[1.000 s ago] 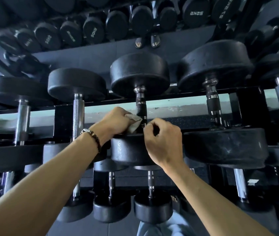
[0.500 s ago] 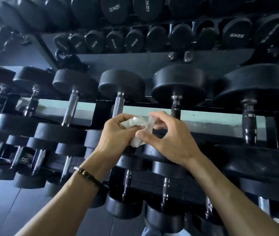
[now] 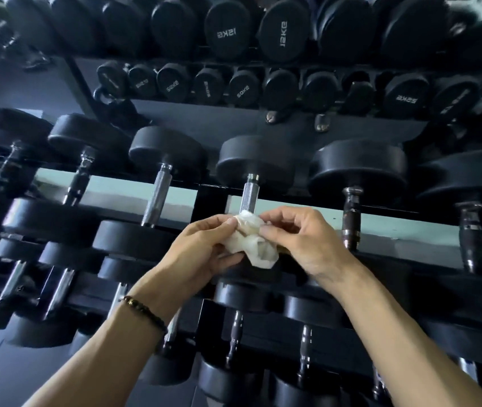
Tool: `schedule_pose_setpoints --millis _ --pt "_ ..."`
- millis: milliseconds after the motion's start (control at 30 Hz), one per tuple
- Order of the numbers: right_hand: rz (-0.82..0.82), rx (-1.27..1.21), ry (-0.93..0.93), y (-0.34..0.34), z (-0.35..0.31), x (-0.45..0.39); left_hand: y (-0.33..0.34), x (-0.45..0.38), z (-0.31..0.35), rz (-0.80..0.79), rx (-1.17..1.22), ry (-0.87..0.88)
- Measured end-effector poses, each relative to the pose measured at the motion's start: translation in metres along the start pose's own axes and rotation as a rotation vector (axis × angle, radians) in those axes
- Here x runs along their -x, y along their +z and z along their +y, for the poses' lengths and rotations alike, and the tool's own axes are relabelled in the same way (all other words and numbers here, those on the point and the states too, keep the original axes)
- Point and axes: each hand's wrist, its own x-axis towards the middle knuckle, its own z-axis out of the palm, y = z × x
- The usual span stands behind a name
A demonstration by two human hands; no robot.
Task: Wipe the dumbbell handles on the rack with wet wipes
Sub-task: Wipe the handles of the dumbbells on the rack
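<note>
A: Right, both hands are working the crumpled white wet wipe (image 3: 253, 240), the left hand (image 3: 204, 251) pinching one side and the right hand (image 3: 301, 245) pinching the other, fingers curled onto it.

B: Why up there?

A: They are holding it just in front of the knurled silver dumbbell handle (image 3: 250, 195) on the black metal rack (image 3: 204, 207), probably bunching a fresh fold for that grip.

B: Any room to move?

A: It is looking tight. Black round rubber weight heads (image 3: 256, 160) are bracketing the handle above and below, and the darker neighbouring handle (image 3: 351, 221) is sitting near the right hand. The open stretch is running along the bar only.
</note>
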Motion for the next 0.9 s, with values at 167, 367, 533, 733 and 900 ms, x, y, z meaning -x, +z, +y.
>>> schedule_pose_setpoints --millis 167,367,533,733,900 --pt "0.158 -0.016 -0.013 0.045 -0.001 -0.009 -0.03 -0.015 0.007 0.106 -0.09 0.084" --pt "0.353 0.205 -0.145 0.067 -0.002 -0.011 -0.045 -0.013 0.014 -0.144 -0.492 0.193" --pt "0.395 0.029 -0.12 0.065 0.0 -0.01 -0.05 -0.022 0.011 -0.121 -0.189 0.152" --pt "0.16 0.227 -0.153 0.056 0.0 -0.004 -0.044 -0.03 0.017 -0.179 -0.032 0.1" --pt "0.213 0.333 -0.089 0.043 -0.001 -0.009 -0.04 -0.038 0.022 -0.295 -0.038 0.056"
